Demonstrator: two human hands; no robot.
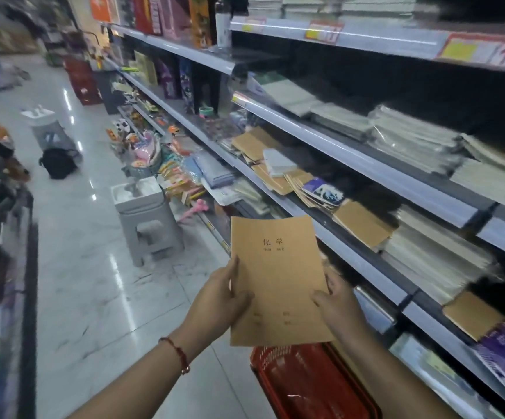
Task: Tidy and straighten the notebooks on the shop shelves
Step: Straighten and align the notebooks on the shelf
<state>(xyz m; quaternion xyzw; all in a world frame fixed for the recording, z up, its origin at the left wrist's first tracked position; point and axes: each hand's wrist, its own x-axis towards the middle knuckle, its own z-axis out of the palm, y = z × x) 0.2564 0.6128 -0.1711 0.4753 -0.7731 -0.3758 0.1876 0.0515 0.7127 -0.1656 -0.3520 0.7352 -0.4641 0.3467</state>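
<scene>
— Hands?
— Left hand (219, 300) and right hand (337, 306) each grip an edge of the brown chemistry notebook (275, 279), held upright above a red basket (302, 379), probably to check its title.
— Destination?
— Likely the slumped brown notebooks (275, 176) on the middle shelf (363, 252).

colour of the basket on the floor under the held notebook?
Red: the plastic basket sits just below the brown notebook. Seen in the head view.
</scene>
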